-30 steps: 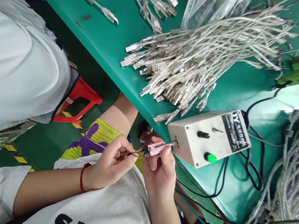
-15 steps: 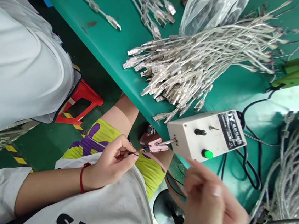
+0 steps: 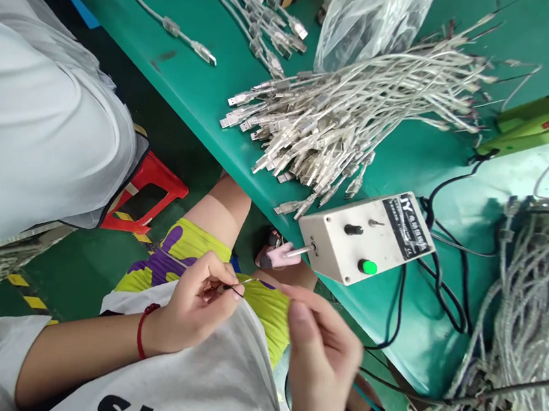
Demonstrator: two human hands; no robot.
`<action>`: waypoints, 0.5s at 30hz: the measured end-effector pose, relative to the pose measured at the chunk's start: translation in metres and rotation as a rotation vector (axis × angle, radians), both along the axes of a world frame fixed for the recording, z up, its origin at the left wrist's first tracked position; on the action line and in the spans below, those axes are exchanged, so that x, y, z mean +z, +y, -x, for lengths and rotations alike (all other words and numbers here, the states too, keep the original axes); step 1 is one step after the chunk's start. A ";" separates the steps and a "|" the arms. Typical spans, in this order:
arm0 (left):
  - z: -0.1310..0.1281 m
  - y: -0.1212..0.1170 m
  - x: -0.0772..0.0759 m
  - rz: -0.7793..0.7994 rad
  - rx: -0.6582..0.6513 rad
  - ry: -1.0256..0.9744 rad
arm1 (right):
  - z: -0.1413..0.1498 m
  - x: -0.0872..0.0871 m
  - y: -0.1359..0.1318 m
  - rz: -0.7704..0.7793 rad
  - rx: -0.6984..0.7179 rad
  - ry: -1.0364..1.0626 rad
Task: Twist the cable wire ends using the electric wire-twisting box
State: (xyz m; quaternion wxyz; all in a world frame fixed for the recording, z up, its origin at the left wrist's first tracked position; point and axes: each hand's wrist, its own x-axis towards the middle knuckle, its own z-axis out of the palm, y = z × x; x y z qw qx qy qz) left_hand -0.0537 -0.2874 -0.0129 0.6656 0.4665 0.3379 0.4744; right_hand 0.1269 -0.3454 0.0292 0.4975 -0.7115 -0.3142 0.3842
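My left hand [image 3: 195,305] pinches the bare end of a thin black wire [image 3: 234,287] above my lap. My right hand [image 3: 320,351] is beside it to the right, fingers curled and blurred, its fingertips reaching toward the wire's tip; whether it holds anything is unclear. A pink clip [image 3: 276,256] sticks out on a metal rod from the white control box [image 3: 364,238], which has a black knob and a green button and sits at the edge of the green table [image 3: 208,94].
A heap of silver USB cables [image 3: 332,123] lies on the table, with more cables at the back [image 3: 256,7] and a tangled bundle at right [image 3: 528,310]. Another person in white [image 3: 44,109] sits left by a red stool [image 3: 146,185]. Black cords [image 3: 441,295] trail from the box.
My right hand let go of the pink clip, swung away to the right, then came back toward the wire. My left hand pulled the wire's end out of the clip.
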 end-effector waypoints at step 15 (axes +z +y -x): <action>0.005 -0.004 -0.004 -0.164 -0.121 0.099 | 0.033 -0.009 0.014 0.028 0.068 0.637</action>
